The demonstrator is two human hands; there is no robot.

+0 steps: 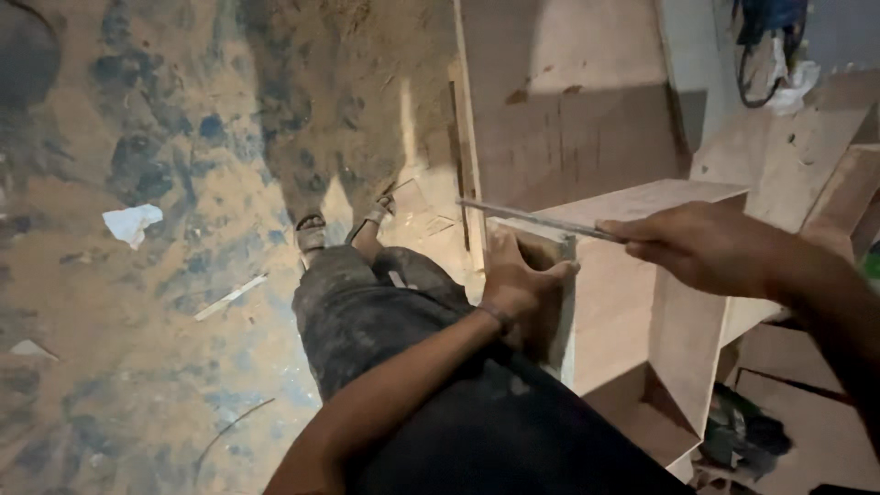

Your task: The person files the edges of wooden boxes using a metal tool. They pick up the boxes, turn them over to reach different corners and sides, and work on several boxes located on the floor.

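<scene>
Against the plywood box's front edge, left hand [518, 280] pressed flat with fingers spread, right hand [710, 246] closed around a thin metal blade [536, 220] laid across the plywood box [623, 293] top corner, dusty floor [137, 348] beyond, scrap of white paper [133, 223] lying far left.

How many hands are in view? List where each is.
2. The left hand presses on the plywood box's end; the right hand holds a thin metal strip over its top edge.

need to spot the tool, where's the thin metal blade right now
In the head view, right of centre: the thin metal blade lies across the plywood box top edge, held by the right hand, above the left hand.
</scene>
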